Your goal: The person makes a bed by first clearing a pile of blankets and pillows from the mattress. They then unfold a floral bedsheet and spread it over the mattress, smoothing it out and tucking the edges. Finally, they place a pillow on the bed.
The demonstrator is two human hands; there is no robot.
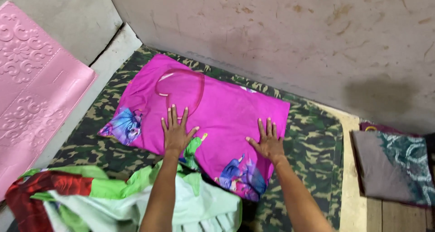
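At centre frame, your left hand (pixel 176 131) lies open, fingers spread flat on the magenta cloth (pixel 217 114), which stretches upward and rightward beneath it over the camouflage mat (pixel 308 136). Right of it, your right hand (pixel 268 141) presses open on the same cloth.

Magenta pillowcase (pixel 226 109) with blue-purple prints, camouflage green mat (pixel 312 136), embossed pink sheet (pixel 31 87), mint-green cloth (pixel 136 200)

Bare forearms, left hand (pixel 176 132), right hand (pixel 268 142)
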